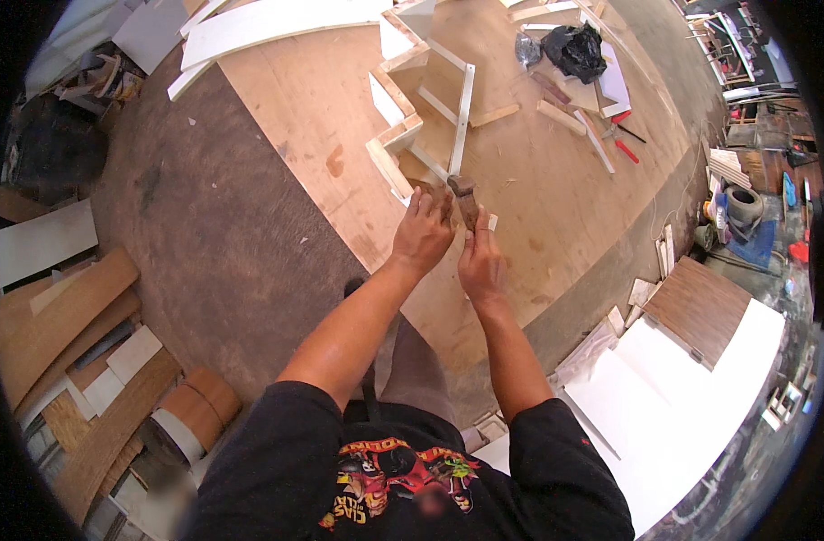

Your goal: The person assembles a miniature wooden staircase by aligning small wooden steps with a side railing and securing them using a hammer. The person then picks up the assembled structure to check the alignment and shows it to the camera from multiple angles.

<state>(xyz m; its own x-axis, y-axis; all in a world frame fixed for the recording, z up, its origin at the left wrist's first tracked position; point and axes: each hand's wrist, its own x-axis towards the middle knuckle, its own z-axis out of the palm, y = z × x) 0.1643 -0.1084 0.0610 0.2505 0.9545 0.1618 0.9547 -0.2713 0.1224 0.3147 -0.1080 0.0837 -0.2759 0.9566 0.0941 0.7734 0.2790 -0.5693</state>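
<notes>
We have a stepped wooden frame (387, 167) lying on a plywood board (565, 225), its long axis running away from us, with the near end straight ahead of our hands. That near end lies beyond the right hand (484, 270) and a little to its left; the left hand (421, 242) is the nearer one, its fingers reaching down at the frame's closest corner. A pale strip (462, 122) along the frame's right side slants back toward the same spot. Our hammer (466, 203) points from the right hand away from us and slightly left, so its head sits just beside the left fingertips and by the strip's near tip; whether the head touches wood, we cannot tell. The right grip is closed around the handle, low down, with nothing else seen in it. The left fingers are bent and close together at the frame's end, but their tips are partly lost in shadow, so we cannot tell whether they pinch something or only press. Farther off to the right on the board are a black bag (574, 51), some offcuts (561, 117) and a red-handled tool (627, 151).
</notes>
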